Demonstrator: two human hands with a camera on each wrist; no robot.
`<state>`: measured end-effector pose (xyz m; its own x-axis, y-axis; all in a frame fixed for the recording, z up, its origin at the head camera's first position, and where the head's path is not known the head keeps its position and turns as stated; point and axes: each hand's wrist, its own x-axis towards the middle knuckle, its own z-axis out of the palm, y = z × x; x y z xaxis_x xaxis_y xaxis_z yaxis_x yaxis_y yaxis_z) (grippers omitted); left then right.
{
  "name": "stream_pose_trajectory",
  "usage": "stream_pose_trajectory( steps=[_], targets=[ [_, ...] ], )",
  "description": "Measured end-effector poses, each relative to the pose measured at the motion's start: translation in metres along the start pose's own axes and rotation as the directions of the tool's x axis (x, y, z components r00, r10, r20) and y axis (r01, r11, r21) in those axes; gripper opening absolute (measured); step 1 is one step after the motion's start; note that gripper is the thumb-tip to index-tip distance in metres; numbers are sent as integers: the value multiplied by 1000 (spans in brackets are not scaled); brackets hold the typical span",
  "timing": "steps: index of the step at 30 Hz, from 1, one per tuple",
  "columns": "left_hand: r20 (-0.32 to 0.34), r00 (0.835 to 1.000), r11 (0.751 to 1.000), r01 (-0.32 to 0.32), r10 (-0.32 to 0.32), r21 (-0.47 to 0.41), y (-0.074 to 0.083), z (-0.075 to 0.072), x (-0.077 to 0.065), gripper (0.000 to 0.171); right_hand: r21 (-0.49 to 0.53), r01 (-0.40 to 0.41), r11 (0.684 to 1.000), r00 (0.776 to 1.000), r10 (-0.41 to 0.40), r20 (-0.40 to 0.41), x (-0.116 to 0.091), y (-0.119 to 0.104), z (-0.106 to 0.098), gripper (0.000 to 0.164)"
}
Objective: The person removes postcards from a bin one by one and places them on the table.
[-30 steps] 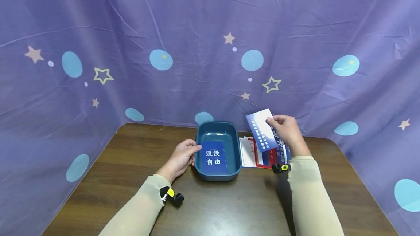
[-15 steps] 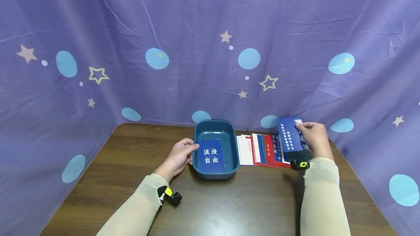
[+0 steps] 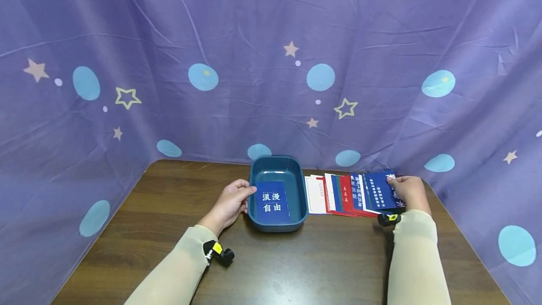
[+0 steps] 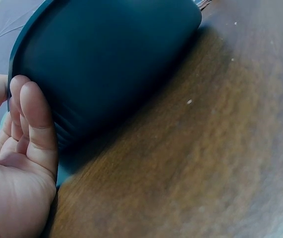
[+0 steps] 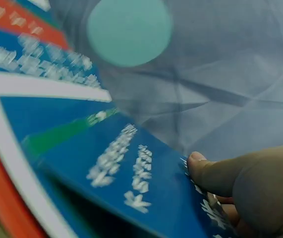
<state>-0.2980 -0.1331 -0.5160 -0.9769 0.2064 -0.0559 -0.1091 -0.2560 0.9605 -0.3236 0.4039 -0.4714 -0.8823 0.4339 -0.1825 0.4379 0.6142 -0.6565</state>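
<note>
My left hand [image 3: 228,204] grips the left rim of a dark teal tray [image 3: 301,218], thumb over the edge and fingers against the outer wall, as the left wrist view shows up close. Inside the tray lies a blue card [image 3: 273,201] with large white characters. To the right, my right hand [image 3: 410,193] pinches the right edge of another blue card [image 3: 378,192] with white lettering. That card lies over the right end of an overlapping row of cards [image 3: 345,194]. In the right wrist view, the held card [image 5: 131,173] tilts, its near edge raised above a white-bordered card [image 5: 12,134].
Red, white and blue cards fan out beside the tray's right wall on the brown wooden table [image 3: 279,267]. A purple curtain [image 3: 262,60] with stars and blue ovals hangs right behind the table's back edge.
My right hand has carried the blue card rightward from beside the tray and lowered it onto the right end of the card row. The left hand has kept its grip on the tray.
</note>
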Motion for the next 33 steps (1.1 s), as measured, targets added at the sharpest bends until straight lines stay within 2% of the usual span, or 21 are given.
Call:
stream_pose_trajectory(
  steps=[8,17,21,24,27,29,31,33],
  targets=[
    [5,1000,1000,-2,2,14,2,0,1,16,-142,52,988,996,-61,-57,-3,5,6,51],
    [-2,1000,1000,0,0,2,2,-1,0,16,-206,-26,978,997,9,-83,-8,-4,6,48],
    [-2,1000,1000,-7,7,5,1,-1,0,16,-236,-21,972,996,-1,-93,-7,-7,7,40],
    [-1,1000,1000,-8,8,5,0,-2,-1,16,-208,-8,978,996,-12,-93,-7,-8,7,32],
    [0,1000,1000,-4,4,1,0,-1,-1,16,-137,53,989,994,-65,-84,-10,-12,6,32],
    [5,1000,1000,-4,4,2,-1,-1,-1,16,-67,114,991,992,-117,-38,-15,-23,4,39],
    [8,1000,1000,-5,5,1,-1,-1,0,16,-13,197,980,980,-197,17,-22,-40,2,46],
    [9,1000,1000,-7,7,0,-1,-1,0,15,34,279,960,957,-281,71,-32,-62,2,49]
  ],
)
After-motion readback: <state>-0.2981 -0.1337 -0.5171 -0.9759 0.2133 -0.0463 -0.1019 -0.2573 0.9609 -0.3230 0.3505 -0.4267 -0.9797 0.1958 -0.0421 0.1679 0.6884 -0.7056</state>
